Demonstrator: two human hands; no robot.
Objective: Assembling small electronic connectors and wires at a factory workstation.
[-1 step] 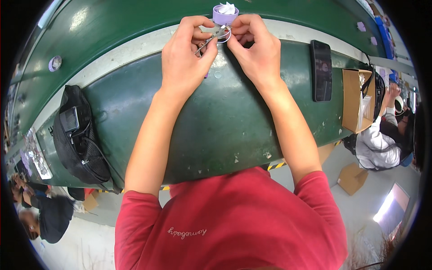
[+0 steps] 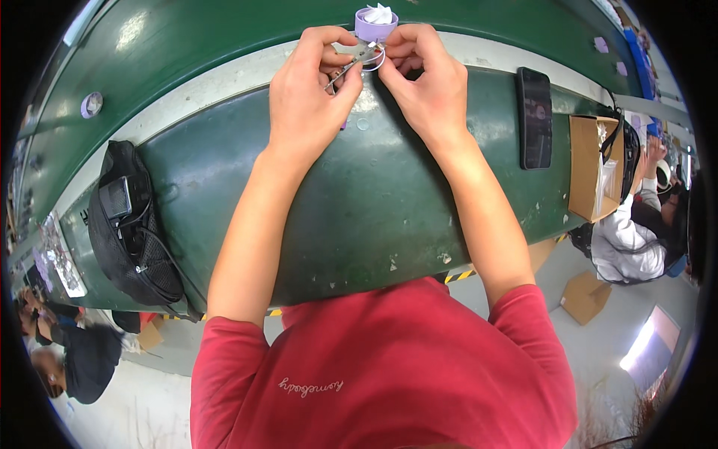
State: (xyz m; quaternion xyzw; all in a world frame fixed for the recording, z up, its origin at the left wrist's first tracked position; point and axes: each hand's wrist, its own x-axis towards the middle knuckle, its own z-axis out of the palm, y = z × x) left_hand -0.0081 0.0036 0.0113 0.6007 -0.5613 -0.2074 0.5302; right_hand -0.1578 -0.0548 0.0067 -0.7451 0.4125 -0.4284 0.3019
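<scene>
Held between the thumb and fingers of my left hand is a small, thin circuit board, seen nearly edge-on. My right hand pinches a looped white wire where it meets the upper end of the board, beside a small white connector. The fingertips hide the exact joint between wire and board. Just beyond both hands stands a round purple housing with a white bladed fan wheel in it.
A black phone and an open cardboard box lie right on the green table. At the left sits a black mesh bag. Another small round purple part is far left. Other people work at both sides.
</scene>
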